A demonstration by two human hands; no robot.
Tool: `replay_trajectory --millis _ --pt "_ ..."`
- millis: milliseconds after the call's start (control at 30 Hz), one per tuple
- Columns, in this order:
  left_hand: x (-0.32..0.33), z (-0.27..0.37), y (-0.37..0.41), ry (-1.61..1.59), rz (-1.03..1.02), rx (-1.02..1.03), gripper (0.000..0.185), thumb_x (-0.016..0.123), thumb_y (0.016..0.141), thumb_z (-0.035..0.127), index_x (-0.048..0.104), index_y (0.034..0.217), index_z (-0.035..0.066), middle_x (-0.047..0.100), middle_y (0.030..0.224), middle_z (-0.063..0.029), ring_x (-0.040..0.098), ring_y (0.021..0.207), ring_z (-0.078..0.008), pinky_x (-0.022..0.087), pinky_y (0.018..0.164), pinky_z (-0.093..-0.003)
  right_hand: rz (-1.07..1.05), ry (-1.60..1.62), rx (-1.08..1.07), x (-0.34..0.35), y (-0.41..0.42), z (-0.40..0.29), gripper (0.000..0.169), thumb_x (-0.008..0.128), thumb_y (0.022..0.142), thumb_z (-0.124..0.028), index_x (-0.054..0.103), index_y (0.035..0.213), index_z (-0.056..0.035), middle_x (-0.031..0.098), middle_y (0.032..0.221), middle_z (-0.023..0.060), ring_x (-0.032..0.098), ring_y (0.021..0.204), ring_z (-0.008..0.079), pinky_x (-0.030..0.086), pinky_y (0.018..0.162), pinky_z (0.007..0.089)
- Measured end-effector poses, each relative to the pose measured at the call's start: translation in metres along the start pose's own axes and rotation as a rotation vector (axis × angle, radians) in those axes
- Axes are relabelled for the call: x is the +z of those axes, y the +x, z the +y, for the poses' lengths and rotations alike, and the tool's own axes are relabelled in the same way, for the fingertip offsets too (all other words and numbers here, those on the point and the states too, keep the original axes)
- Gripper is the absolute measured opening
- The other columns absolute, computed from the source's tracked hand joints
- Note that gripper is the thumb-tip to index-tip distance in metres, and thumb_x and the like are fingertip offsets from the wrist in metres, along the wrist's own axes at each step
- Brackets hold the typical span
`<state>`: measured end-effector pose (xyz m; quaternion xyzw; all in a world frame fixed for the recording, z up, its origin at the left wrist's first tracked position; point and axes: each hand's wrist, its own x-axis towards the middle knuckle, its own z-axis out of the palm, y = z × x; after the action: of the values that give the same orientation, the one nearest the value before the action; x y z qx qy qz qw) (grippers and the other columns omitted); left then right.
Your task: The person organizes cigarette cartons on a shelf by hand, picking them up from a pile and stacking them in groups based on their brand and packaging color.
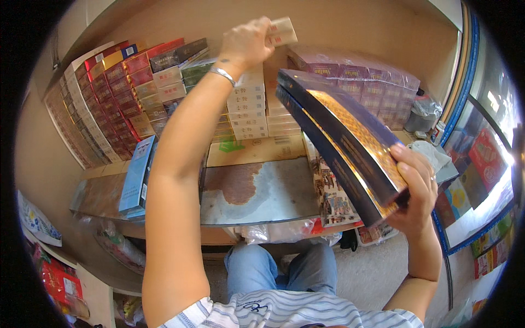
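My left hand (248,43), a silver bracelet on its wrist, is raised at the back of the shelf. It grips the end of a cream carton (284,31) with red print, above the stacked boxes; its far side is hidden behind my fingers. My right hand (416,190) holds two long dark blue and gold cartons (352,131) at their near ends. They lie one against the other, tilted up and away from me, over a picture-printed package (334,197) on the shelf. Beneath my left arm stand white cartons (247,108) in a column.
Stacked red cartons (125,98) line the left side. A film-wrapped block of purple cartons (369,82) stands at the back right. Light blue boxes (137,176) sit left of my arm on the worn shelf top (283,192). A blue-framed window (475,197) borders the right.
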<state>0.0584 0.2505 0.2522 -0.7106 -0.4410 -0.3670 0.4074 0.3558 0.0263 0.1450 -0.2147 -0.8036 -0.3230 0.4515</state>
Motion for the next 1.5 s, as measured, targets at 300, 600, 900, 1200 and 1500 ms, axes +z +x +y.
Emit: replay_trajectory --millis 300,600,900,1200,1500 --pt "-0.116 -0.014 0.025 -0.029 0.387 -0.020 0.040 0.074 0.068 0.024 0.049 0.097 0.011 0.063 0.090 -0.0118 0.063 0.083 -0.0330 0.051 0.069 -0.0437 -0.043 -0.255 -0.211 0.060 0.057 0.036 0.038 0.064 0.074 -0.012 0.051 0.110 -0.0084 0.060 0.116 0.0091 0.057 0.107 0.0260 0.042 0.092 0.0404" --pt "-0.134 -0.031 -0.006 0.024 0.414 0.025 0.044 0.073 0.070 0.034 0.052 0.102 0.013 0.065 0.091 -0.0094 0.064 0.084 -0.0304 0.053 0.069 -0.0409 0.033 -0.292 -0.054 0.183 0.127 0.093 0.033 0.059 0.079 -0.014 0.049 0.110 -0.0098 0.061 0.109 0.0086 0.058 0.104 0.0263 0.042 0.092 0.0392" --pt "-0.145 -0.057 -0.036 0.064 0.452 0.073 0.050 0.077 0.068 0.036 0.053 0.106 0.016 0.066 0.087 -0.0065 0.066 0.081 -0.0265 0.055 0.067 -0.0376 -0.249 -0.413 -0.242 0.255 0.121 0.120 0.035 0.053 0.079 -0.011 0.051 0.114 -0.0097 0.059 0.102 0.0046 0.057 0.099 0.0207 0.043 0.085 0.0340" --pt "-0.129 -0.060 -0.052 0.000 0.411 0.060 0.051 0.078 0.067 0.034 0.053 0.108 0.016 0.066 0.089 -0.0072 0.066 0.082 -0.0262 0.055 0.068 -0.0357 -0.452 -0.224 -0.063 0.293 0.061 0.100 0.044 0.071 0.068 -0.018 0.048 0.102 -0.0038 0.054 0.105 0.0126 0.055 0.101 0.0291 0.047 0.085 0.0389" --pt "-0.107 -0.049 -0.058 -0.070 0.316 0.058 0.050 0.077 0.067 0.031 0.053 0.108 0.015 0.065 0.094 -0.0059 0.065 0.082 -0.0255 0.054 0.068 -0.0349 -0.394 -0.197 0.005 0.282 0.060 0.093 0.076 0.074 0.063 -0.050 0.045 0.118 -0.0066 0.054 0.106 0.0121 0.053 0.104 0.0283 0.042 0.088 0.0371"
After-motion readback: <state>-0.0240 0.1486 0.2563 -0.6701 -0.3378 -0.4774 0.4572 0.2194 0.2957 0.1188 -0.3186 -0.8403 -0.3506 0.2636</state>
